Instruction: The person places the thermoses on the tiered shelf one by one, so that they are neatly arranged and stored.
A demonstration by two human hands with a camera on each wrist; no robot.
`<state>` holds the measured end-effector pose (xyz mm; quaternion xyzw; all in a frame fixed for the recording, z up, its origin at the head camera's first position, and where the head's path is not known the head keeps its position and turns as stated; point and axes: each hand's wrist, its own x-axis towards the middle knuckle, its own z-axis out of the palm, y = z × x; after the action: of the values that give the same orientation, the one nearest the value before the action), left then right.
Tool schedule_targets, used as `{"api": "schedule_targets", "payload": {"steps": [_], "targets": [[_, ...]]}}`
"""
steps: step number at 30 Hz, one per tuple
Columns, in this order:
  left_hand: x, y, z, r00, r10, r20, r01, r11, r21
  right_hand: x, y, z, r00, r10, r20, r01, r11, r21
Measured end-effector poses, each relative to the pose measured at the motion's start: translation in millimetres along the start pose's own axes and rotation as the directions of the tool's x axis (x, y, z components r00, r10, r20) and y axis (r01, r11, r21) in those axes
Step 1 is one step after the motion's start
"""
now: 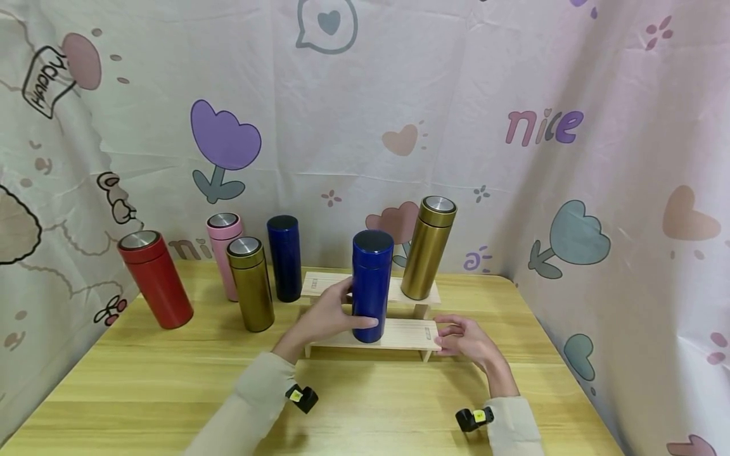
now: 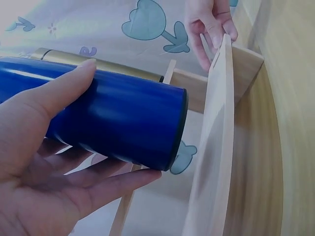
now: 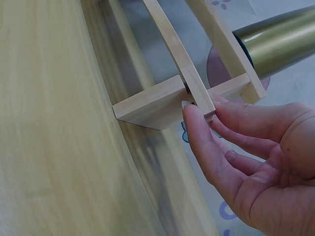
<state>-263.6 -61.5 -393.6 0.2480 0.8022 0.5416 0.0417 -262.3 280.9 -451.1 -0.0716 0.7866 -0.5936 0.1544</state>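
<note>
**Blue bottle gripped above the lower step, right hand at the board's end**

The left hand point(image 1: 325, 315) grips the blue bottle point(image 1: 372, 285), thumb on one side and fingers along the other. From the head the fingers vanish behind the bottle; the left wrist view shows them, while its left edge cuts off the bottle's top. The bottle is over the lower board point(image 1: 405, 332) of a wooden stand; that wrist view shows a narrow gap under its base, which the head view does not reveal.

The right hand point(image 1: 464, 339) pinches the right end of the lower board between thumb and fingers; the board hides some of the fingertips.

Behind, the upper board point(image 1: 326, 282) is partly covered by the left hand and the blue bottle. A tall gold bottle point(image 1: 428, 253) stands on its right part. The small marks on both boards are unreadable.

Left of the stand, on the table point(image 1: 171, 392), are a second blue bottle point(image 1: 285, 259), a shorter gold bottle point(image 1: 253, 288), a pink bottle point(image 1: 220, 248) half hidden behind the gold one, and a red bottle point(image 1: 160, 285). The lower frame edge cuts off both sleeves point(image 1: 251, 405).
</note>
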Motion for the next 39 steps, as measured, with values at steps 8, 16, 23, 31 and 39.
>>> {"api": "schedule_targets", "payload": {"steps": [8,16,23,31,39], "targets": [[9.9,1.1,10.7,1.0,-0.007,-0.003,0.007,1.0,0.008,0.7,2,-2,1.0,0.003,0.001,-0.003,1.0,-0.005],[18.9,1.1,20.8,1.0,0.005,-0.002,-0.005,1.0,-0.005,1.3,5,-5,1.0,-0.009,0.004,0.009,1.0,-0.005],[25.7,-1.1,30.6,0.999,0.034,-0.002,-0.034,0.999,-0.021,2.6,6,-6,1.0,-0.017,0.02,0.017,1.0,0.005],[31.2,1.7,43.6,1.0,0.025,0.016,-0.024,0.999,-0.031,1.9,5,-3,0.999,-0.022,0.023,0.022,1.0,-0.007],[36.6,3.7,58.7,1.0,0.027,0.007,-0.027,0.999,-0.03,2.1,5,-4,0.999,-0.028,0.026,0.028,0.999,-0.018]]}}
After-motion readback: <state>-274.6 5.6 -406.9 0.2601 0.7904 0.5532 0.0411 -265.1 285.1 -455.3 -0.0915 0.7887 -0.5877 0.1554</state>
